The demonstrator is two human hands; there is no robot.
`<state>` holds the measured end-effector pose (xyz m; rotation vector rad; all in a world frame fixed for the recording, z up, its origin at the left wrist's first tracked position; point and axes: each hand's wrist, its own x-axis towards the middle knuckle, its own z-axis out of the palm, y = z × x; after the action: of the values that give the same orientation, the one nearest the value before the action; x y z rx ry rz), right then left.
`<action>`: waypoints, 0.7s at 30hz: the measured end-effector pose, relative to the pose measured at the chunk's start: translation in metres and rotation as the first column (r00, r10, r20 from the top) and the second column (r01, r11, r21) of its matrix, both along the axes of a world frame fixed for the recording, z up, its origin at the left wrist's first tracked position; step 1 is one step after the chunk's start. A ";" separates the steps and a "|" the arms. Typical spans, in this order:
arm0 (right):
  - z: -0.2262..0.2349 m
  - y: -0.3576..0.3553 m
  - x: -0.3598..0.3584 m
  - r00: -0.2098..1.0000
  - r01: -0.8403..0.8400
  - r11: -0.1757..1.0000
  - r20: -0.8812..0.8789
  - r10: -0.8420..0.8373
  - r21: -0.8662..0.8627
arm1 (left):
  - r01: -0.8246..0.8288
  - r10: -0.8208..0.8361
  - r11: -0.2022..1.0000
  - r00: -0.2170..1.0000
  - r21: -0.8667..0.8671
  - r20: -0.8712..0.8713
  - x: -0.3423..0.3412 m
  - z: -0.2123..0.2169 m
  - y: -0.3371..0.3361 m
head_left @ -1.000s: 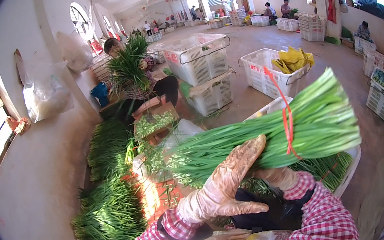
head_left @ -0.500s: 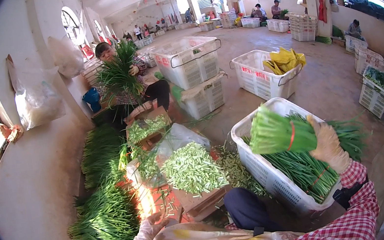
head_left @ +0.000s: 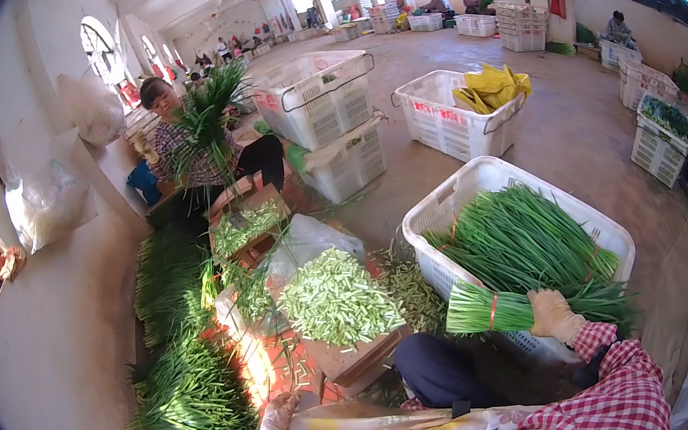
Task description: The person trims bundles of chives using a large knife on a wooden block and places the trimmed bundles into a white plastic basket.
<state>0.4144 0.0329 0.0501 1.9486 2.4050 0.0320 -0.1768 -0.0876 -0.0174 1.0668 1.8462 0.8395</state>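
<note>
My right hand (head_left: 552,315), in a pale glove, grips a tied bundle of green chives (head_left: 501,312) and holds it over the near edge of a white plastic crate (head_left: 448,199) that holds several more bundles. My left hand (head_left: 276,416), also gloved, is low at the left, next to a wooden block (head_left: 357,360) piled with cut green stem ends (head_left: 334,296). It holds nothing that I can see. A patterned apron covers my lap.
Loose chives (head_left: 183,390) lie in heaps along the left wall. A person (head_left: 173,143) sits beyond, holding up a bunch of chives. Stacked white crates (head_left: 318,99) and a crate with yellow items (head_left: 458,113) stand on the concrete floor. Other people work far back.
My right hand has carried the tied bundle from in front of me to the right and lowered it onto the crate. My left hand let go of it and dropped to the lower left.
</note>
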 end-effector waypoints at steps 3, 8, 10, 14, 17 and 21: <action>-0.006 -0.002 0.012 0.998 0.058 0.998 -0.020 -0.059 -0.006 | 0.001 -0.011 0.971 0.999 -0.241 -0.037 0.038 0.053 0.008; 0.001 0.002 0.005 0.993 0.099 0.993 -0.057 -0.103 -0.067 | -0.003 -0.044 0.921 0.993 -0.391 -0.111 0.034 0.056 0.011; 0.003 0.004 0.006 0.994 0.092 0.992 -0.051 -0.097 -0.088 | -0.007 -0.035 0.923 0.994 -0.384 -0.102 0.041 0.061 0.013; -0.005 0.011 0.008 0.997 0.055 0.998 -0.060 -0.055 -0.001 | -0.014 -0.052 0.905 0.988 -0.424 -0.144 0.042 0.068 0.013; -0.012 0.009 0.013 0.998 0.047 0.999 -0.043 -0.046 0.026 | -0.054 -0.058 0.884 0.973 -0.464 -0.225 0.044 0.064 0.011; -0.012 -0.002 0.015 0.997 0.066 0.997 -0.039 -0.064 0.029 | -0.086 0.001 0.902 0.981 -0.423 -0.196 0.054 0.076 0.002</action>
<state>0.4294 0.0311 0.0386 2.0575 2.3760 0.0294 -0.1225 -0.0861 0.0581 0.8443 2.0967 0.3285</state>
